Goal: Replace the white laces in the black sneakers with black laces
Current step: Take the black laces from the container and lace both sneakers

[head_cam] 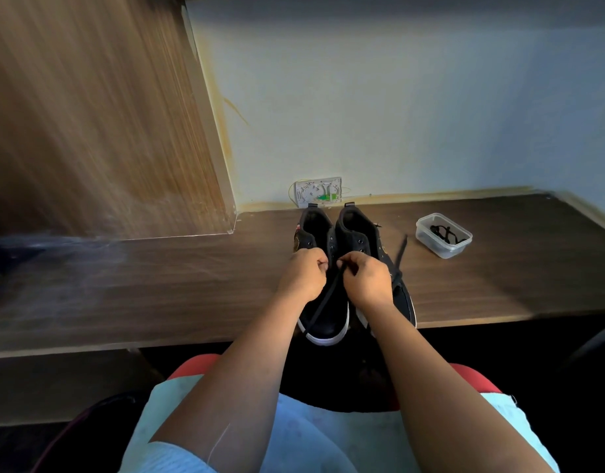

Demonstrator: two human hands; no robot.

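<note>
Two black sneakers with white soles stand side by side on the dark wooden desk (192,285), toes toward me. The left sneaker (323,308) has a black lace (323,303) running from its eyelets down over the toe. My left hand (303,276) grips the left sneaker at its eyelet row, fingers curled. My right hand (364,276) pinches the black lace near the eyelets. The right sneaker (359,233) lies partly hidden under my right hand; a second black lace end (400,252) sticks up at its right side.
A clear plastic tub (443,235) holding dark laces sits on the desk to the right of the shoes. A white wall box (318,192) is mounted behind them. A wooden panel (99,131) rises at the left. A red chair seat (471,377) is under me.
</note>
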